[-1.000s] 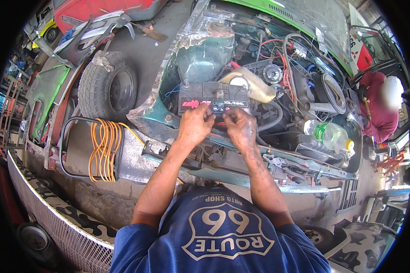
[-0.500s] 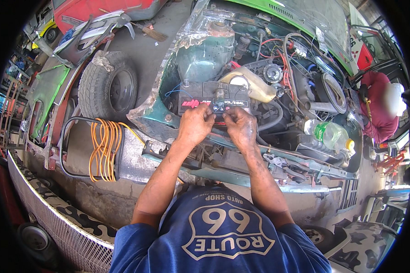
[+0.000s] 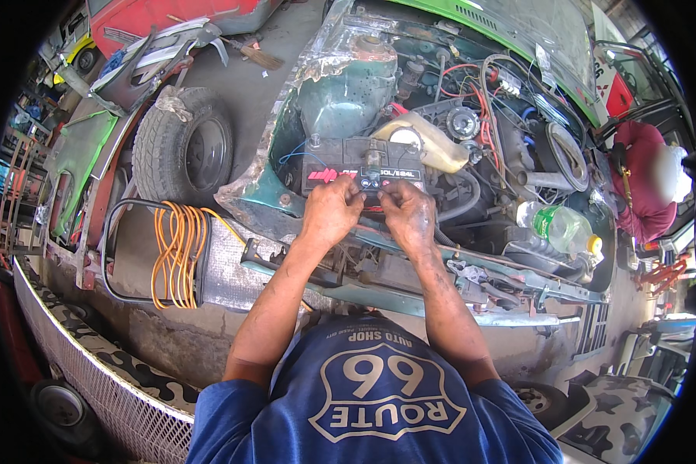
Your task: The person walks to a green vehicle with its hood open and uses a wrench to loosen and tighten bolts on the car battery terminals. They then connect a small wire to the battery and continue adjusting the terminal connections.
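Note:
A black car battery (image 3: 340, 155) sits in the front corner of an open engine bay, with a thin blue wire (image 3: 292, 157) by its left end. Against its near edge, my left hand (image 3: 331, 210) has its fingers curled and pinched together. My right hand (image 3: 411, 216) is just to the right, thumb and fingertips also pressed together at the same edge. Whatever lies between the fingertips of either hand is hidden or too small to name. Behind the battery's right part lies a yellowed plastic tank (image 3: 441, 147).
Right of my hands, a clear plastic bottle (image 3: 564, 228) lies on the engine bay's front. Orange cable (image 3: 179, 255) hangs coiled over a black frame at left, near a loose wheel (image 3: 184, 145). Another person (image 3: 642, 178) is at the far right. A green hood (image 3: 510, 31) rises behind.
My hands keep almost the same place and grip at the battery's near edge. The other person at the right has shifted slightly.

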`<act>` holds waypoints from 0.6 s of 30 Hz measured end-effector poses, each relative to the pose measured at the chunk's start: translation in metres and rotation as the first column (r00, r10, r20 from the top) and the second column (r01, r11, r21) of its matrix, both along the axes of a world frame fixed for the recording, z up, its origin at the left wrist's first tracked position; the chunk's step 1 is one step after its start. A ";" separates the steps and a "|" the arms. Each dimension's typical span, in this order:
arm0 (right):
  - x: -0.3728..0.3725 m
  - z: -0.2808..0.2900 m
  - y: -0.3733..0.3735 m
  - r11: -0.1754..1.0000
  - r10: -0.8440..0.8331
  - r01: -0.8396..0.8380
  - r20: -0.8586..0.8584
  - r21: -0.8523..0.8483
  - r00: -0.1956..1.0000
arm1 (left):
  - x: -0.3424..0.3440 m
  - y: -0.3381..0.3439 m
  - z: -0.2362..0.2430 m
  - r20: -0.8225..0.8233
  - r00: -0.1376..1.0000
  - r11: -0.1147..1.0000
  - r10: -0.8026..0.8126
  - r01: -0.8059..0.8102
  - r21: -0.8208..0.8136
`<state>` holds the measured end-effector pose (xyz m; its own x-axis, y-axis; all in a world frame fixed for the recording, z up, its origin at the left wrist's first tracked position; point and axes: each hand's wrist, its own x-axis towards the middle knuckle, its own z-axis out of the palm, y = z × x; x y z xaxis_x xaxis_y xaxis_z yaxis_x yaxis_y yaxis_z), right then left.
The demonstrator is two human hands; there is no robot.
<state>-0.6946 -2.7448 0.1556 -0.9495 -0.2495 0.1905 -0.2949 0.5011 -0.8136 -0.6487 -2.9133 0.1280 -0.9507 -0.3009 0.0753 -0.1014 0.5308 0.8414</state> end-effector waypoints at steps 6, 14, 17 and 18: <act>0.000 0.002 0.000 1.000 -0.001 0.001 -0.003 0.004 1.000 | 0.000 0.000 0.002 0.006 1.000 1.000 0.001 -0.001 -0.011; 0.000 -0.001 0.000 1.000 -0.004 0.004 0.007 -0.018 1.000 | 0.000 0.001 -0.002 -0.078 0.997 1.000 0.003 -0.006 -0.028; 0.000 -0.003 0.000 1.000 0.000 0.000 0.005 -0.024 1.000 | 0.000 0.001 -0.001 -0.036 0.999 1.000 0.004 -0.005 -0.020; 0.000 -0.003 0.000 1.000 -0.002 0.002 0.006 -0.023 1.000 | 0.000 0.000 -0.001 -0.003 1.000 1.000 0.002 -0.002 -0.011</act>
